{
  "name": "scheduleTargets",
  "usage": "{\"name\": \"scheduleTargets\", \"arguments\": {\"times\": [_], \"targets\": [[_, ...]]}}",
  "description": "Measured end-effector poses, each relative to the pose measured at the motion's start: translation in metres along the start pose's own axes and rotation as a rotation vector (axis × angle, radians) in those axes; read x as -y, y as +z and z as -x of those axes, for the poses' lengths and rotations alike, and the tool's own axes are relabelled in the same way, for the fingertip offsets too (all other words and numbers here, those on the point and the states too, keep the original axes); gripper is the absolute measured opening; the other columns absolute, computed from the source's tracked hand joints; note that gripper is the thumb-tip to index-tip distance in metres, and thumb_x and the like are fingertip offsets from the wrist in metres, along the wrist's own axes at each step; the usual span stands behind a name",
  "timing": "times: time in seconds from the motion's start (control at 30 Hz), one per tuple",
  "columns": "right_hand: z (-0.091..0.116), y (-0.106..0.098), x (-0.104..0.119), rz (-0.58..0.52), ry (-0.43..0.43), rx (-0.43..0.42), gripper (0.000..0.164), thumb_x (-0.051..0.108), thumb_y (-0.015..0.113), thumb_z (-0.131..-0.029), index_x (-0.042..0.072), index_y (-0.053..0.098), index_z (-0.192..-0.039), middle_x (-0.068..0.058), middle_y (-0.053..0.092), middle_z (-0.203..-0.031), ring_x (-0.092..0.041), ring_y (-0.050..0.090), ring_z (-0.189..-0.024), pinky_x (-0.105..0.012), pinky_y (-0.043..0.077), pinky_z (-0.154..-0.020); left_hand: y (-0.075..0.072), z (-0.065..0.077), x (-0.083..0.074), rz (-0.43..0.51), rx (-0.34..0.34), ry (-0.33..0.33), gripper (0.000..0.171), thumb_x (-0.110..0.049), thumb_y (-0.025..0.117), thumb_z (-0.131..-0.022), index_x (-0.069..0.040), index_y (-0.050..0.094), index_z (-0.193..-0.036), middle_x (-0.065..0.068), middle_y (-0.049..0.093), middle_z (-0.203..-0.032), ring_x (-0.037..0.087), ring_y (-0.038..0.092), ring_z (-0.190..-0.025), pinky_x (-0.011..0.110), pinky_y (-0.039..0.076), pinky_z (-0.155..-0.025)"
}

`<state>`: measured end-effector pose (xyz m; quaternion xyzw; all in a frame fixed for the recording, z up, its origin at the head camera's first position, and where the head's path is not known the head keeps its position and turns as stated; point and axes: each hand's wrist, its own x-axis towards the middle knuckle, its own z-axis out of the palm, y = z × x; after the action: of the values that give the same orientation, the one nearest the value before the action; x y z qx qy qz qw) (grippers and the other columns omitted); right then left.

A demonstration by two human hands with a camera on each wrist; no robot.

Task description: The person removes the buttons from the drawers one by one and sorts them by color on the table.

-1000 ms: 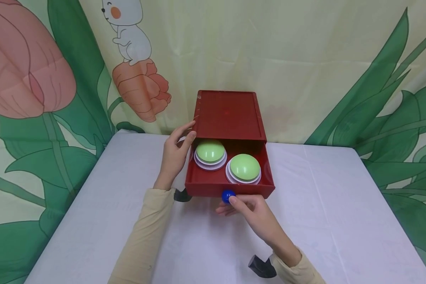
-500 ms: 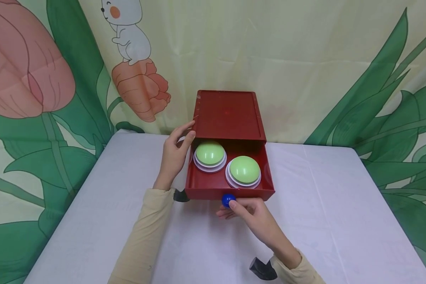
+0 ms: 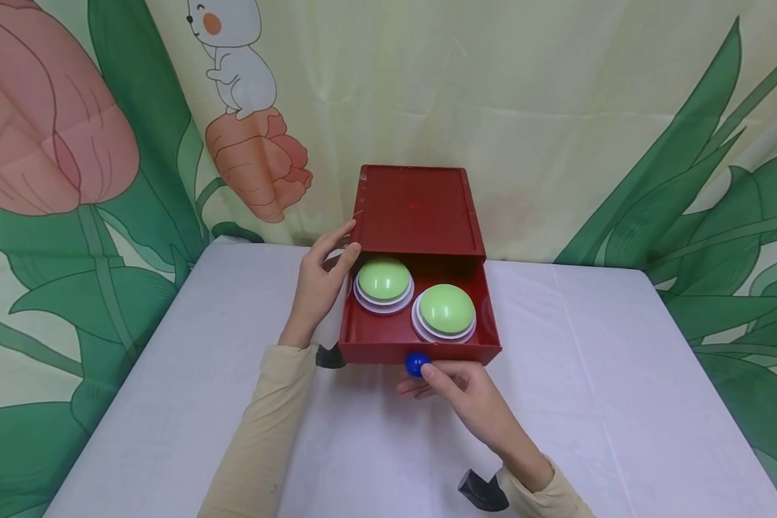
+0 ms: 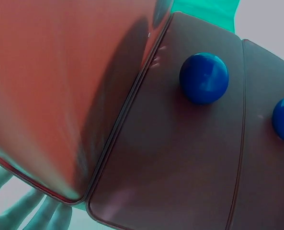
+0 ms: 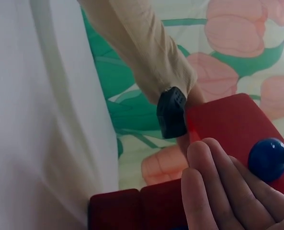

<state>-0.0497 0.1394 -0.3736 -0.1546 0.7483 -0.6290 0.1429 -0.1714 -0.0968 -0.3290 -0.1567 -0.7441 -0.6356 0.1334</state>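
A red cabinet (image 3: pixel 417 212) stands at the table's far edge, its top drawer (image 3: pixel 382 332) pulled out. Inside the drawer lie two round white pieces with light green domes, one at the back left (image 3: pixel 384 280), the other at the front right (image 3: pixel 447 311). My right hand (image 3: pixel 461 392) pinches the drawer's blue knob (image 3: pixel 416 364) with the thumb on it; in the right wrist view the other fingers (image 5: pixel 228 191) stretch out straight. My left hand (image 3: pixel 319 284) rests against the cabinet's left side, fingers extended and thumb near the front edge.
The left wrist view shows closed lower drawers with blue knobs (image 4: pixel 204 78) beneath the pulled-out one. A white cloth (image 3: pixel 621 374) covers the table. Behind the cabinet hangs a printed curtain (image 3: pixel 511 129). Dark devices (image 3: pixel 483 491) are worn at both wrists.
Early on, the drawer slid slightly farther toward me, with my right hand on its knob and the green-domed pieces moving along. Since half a second ago, almost nothing has moved.
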Motion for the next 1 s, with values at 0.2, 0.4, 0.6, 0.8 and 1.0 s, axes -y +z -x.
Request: {"name": "scheduleTargets", "arguments": {"times": [0.2,0.4,0.6,0.8,1.0], "targets": [[0.003,-0.008,-0.001,0.033,-0.028,-0.012,0.034,0.022,0.045,-0.107,0.002,0.070,-0.119,-0.010,0.076,-0.105,-0.023,0.074,-0.095,-0.028,0.057,-0.089,0.001,-0.001,0.004,0.026,-0.014,0.007,0.044,-0.008,0.059,-0.098,-0.001,0.053,-0.141,0.019,0.056,-0.136,0.030,0.055,-0.123,0.050,0.046,-0.105],[0.009,-0.016,0.005,0.083,-0.050,-0.053,0.033,0.021,0.045,-0.107,0.004,0.071,-0.117,-0.008,0.076,-0.104,-0.021,0.074,-0.094,-0.026,0.055,-0.091,0.003,-0.001,0.004,0.024,-0.017,-0.001,0.044,-0.010,0.059,-0.099,-0.001,0.053,-0.142,0.019,0.056,-0.136,0.030,0.055,-0.125,0.048,0.046,-0.106],[0.014,-0.022,0.015,0.074,-0.086,-0.064,0.030,0.019,0.046,-0.106,0.008,0.072,-0.115,-0.009,0.076,-0.102,-0.026,0.073,-0.095,-0.029,0.056,-0.091,0.003,0.000,0.001,0.018,-0.022,-0.014,0.044,-0.011,0.059,-0.099,-0.001,0.053,-0.141,0.019,0.056,-0.137,0.029,0.055,-0.126,0.044,0.047,-0.107],[0.019,-0.027,0.026,0.110,-0.109,-0.094,0.028,0.018,0.048,-0.106,0.012,0.072,-0.117,-0.006,0.077,-0.099,-0.022,0.074,-0.094,-0.028,0.055,-0.091,0.002,0.000,0.000,0.022,-0.015,-0.014,0.044,-0.011,0.059,-0.099,-0.001,0.053,-0.142,0.019,0.055,-0.138,0.029,0.055,-0.127,0.043,0.046,-0.107],[0.025,-0.032,0.039,0.148,-0.180,-0.126,0.026,0.010,0.049,-0.104,0.010,0.069,-0.121,-0.001,0.077,-0.100,-0.022,0.073,-0.092,-0.030,0.057,-0.088,0.002,0.000,0.001,0.019,-0.009,-0.005,0.044,-0.011,0.059,-0.100,-0.001,0.052,-0.142,0.019,0.055,-0.138,0.029,0.054,-0.128,0.043,0.046,-0.107]]}}
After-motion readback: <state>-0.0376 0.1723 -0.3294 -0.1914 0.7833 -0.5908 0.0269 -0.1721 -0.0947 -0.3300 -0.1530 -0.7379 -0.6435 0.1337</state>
